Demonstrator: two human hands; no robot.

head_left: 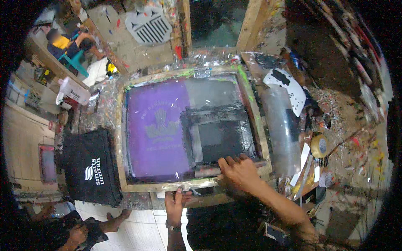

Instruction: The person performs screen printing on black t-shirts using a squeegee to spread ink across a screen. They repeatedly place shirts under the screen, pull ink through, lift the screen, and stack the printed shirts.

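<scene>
A wooden screen printing frame (120,138) lies on the paint-stained table. Its mesh carries a purple stencil area (140,125) with a hand-shaped emblem and lettering, a grey area, and a dark ink-smeared rectangle (220,138). My right hand (242,175) is closed round a long squeegee (207,170), which lies along the near side of the mesh inside the frame. Fingers of my left hand (176,203) grip the frame's near edge from the front, thumb pointing up. What lies under the frame is mostly hidden.
Left of the frame lies a black fabric bag (88,167) with a white print. To the right are a clear plastic sheet (278,125), a white cut-out stencil (287,92) and a tape roll (319,146). A person (63,42) sits far left; another person (79,230) is near left.
</scene>
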